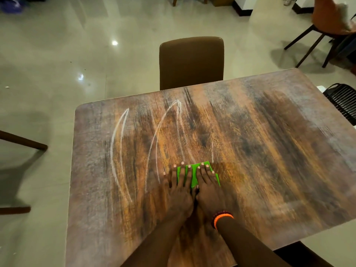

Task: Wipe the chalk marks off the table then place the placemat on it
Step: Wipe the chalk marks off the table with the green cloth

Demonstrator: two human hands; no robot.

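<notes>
Head view: left hand and right hand side by side, fingers straight and a bit spread, pressing flat green cloth onto brown wooden worktop. White chalk marks just left of cloth. Brown chair behind worktop.

A brown upholstered chair is pushed in at the far edge, its back seen upright. An orange chair with dark legs is set well apart at the upper right. A black wire rack is seen just beside the right edge. Dark wooden chair legs are visible at the left, and the glossy tiled floor is lit by reflections
</notes>
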